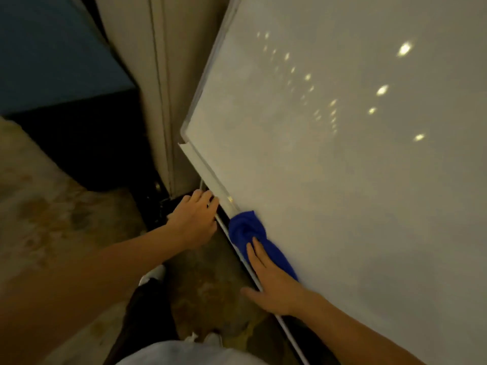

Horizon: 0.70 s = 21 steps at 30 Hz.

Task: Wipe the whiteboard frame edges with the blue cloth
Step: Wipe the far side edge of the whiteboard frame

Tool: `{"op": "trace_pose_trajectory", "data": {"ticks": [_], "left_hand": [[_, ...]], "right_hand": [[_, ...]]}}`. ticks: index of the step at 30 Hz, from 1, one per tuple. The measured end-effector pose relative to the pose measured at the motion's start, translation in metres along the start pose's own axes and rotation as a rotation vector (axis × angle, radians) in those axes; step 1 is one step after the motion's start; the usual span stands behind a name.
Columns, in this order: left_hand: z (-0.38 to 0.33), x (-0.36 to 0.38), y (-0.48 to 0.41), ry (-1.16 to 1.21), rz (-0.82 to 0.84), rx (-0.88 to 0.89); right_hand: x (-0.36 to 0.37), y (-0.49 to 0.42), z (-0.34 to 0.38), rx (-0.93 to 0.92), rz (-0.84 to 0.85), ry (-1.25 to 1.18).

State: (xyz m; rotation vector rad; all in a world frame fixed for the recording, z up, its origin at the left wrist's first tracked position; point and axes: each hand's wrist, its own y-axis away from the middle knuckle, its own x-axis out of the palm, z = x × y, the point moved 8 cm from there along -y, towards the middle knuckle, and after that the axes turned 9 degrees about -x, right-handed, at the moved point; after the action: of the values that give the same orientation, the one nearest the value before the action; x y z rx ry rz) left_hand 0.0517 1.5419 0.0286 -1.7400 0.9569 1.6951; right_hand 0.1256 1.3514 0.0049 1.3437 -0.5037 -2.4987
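Observation:
A large whiteboard [329,154] fills the right side, tilted in view, with ceiling lights reflected on it. Its pale frame edge and marker tray [204,167] run diagonally from the lower-left corner down to the bottom of the picture. A bunched blue cloth [246,227] lies on that bottom edge. My right hand [274,283] presses flat on the cloth's near end, fingers extended, thumb below the tray. My left hand [196,219] grips the tray's outer lip just left of the cloth, fingers curled over it.
A beige wall panel or door [160,88] stands left of the board. A dark blue block [52,56] sits at the upper left. Mottled floor [52,206] lies below, with my dark trouser legs and white shoes [154,275] close to the board.

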Motion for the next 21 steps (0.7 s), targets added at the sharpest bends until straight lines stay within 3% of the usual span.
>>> {"op": "trace_pose_trajectory", "data": {"ticks": [3, 10, 14, 18, 21], "left_hand": [[0.014, 0.021, 0.016, 0.050, 0.062, -0.169], [0.052, 0.007, -0.016, 0.109, 0.040, -0.210], [0.087, 0.003, -0.042, 0.187, 0.035, -0.173], [0.105, 0.010, -0.063, 0.230, 0.073, -0.095], [0.108, 0.018, -0.074, 0.245, 0.080, -0.053]], "right_hand": [[-0.021, -0.068, 0.011, -0.002, 0.011, -0.086], [-0.124, -0.248, 0.033, 0.100, -0.069, -0.356], [-0.145, -0.227, 0.045, -0.010, -0.168, 0.080], [-0.092, -0.167, 0.053, -0.171, 0.078, 0.363], [-0.073, -0.165, 0.050, -0.141, 0.156, 0.414]]}}
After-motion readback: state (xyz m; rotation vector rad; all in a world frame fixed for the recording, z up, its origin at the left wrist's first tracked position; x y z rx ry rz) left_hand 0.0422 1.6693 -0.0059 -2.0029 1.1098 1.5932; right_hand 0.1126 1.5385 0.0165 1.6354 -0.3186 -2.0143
